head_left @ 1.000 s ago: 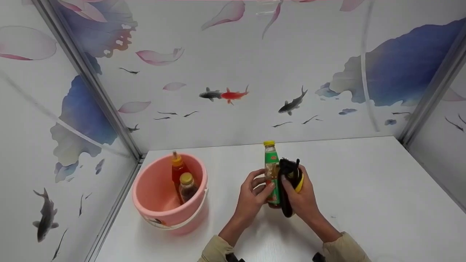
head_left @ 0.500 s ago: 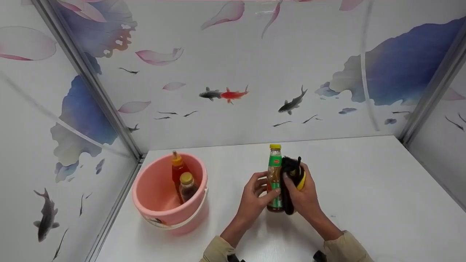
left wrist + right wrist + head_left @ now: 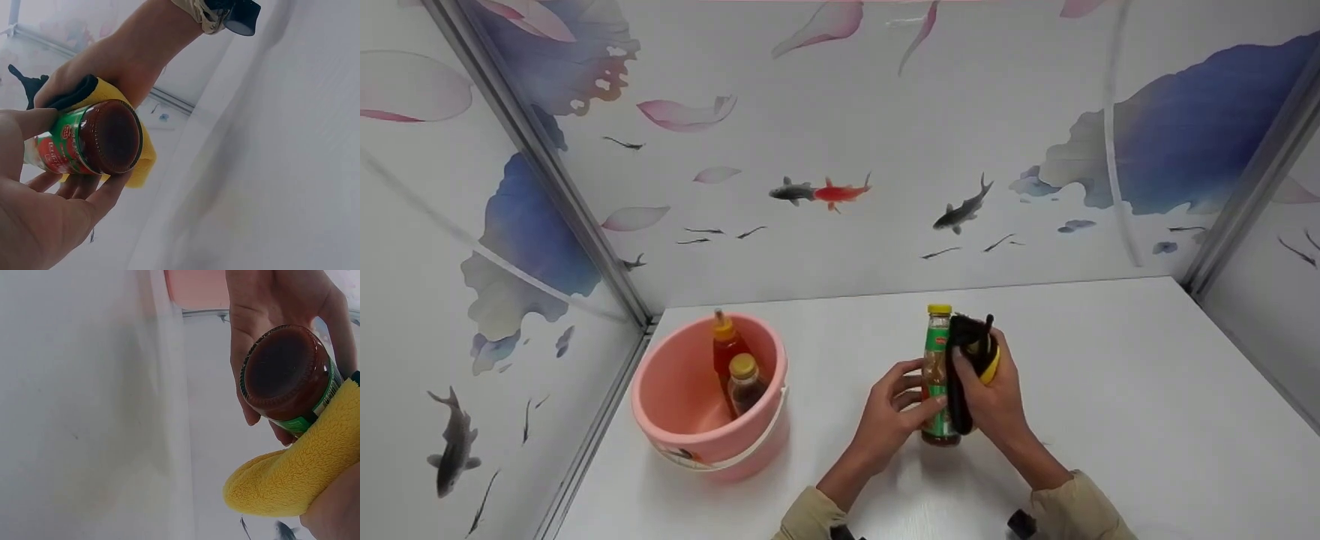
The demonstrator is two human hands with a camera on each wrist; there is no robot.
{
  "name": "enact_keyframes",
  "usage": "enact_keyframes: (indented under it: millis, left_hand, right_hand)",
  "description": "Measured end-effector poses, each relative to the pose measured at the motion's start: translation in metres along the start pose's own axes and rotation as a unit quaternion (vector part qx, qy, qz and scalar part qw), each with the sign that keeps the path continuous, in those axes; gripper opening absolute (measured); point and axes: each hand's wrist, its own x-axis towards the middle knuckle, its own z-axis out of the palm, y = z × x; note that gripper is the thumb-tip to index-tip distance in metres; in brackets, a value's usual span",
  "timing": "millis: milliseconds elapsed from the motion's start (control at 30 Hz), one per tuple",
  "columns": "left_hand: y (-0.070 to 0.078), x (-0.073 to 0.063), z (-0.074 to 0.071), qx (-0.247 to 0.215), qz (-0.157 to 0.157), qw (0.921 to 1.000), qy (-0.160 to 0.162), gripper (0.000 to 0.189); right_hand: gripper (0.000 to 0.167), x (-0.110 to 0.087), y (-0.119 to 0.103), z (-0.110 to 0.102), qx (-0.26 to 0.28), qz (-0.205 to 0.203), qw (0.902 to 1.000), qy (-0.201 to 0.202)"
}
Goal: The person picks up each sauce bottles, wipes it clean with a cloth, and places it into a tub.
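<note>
My left hand holds a glass sauce bottle upright above the white table, thumb on the near side and fingers behind. The bottle has a yellow cap and green labels. In my right hand is a folded cloth, black on one face and yellow on the other, lying against the bottle's right side. The left wrist view shows the dark round base of the bottle, with yellow cloth behind it. Fluffy yellow pile of the cloth touches the bottle in the right wrist view.
A pink bucket with a white handle stands on the table at left. Inside lean a squeeze bottle with an orange cap and a dark-filled bottle with a yellow cap. Printed panels enclose the table.
Both hands, the sauce bottle and the cloth have shifted a little to the right; the bottle also sits slightly lower in the head view. The cloth stays against the bottle.
</note>
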Motion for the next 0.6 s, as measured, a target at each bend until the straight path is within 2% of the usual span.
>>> enact_keyframes:
  millis: [400, 600]
  left_hand:
    - [0.0043, 0.0022, -0.0033, 0.026, 0.024, 0.9986, 0.039, 0.056]
    - [0.0082, 0.0031, -0.0086, 0.014, 0.031, 0.9980, 0.053, 0.058]
  right_hand:
    - [0.045, -0.0045, 0.0008, 0.0054, -0.004, -0.006, 0.9999, -0.011]
    - [0.045, -0.0080, 0.0019, 0.0097, -0.012, -0.008, 0.9996, -0.023]
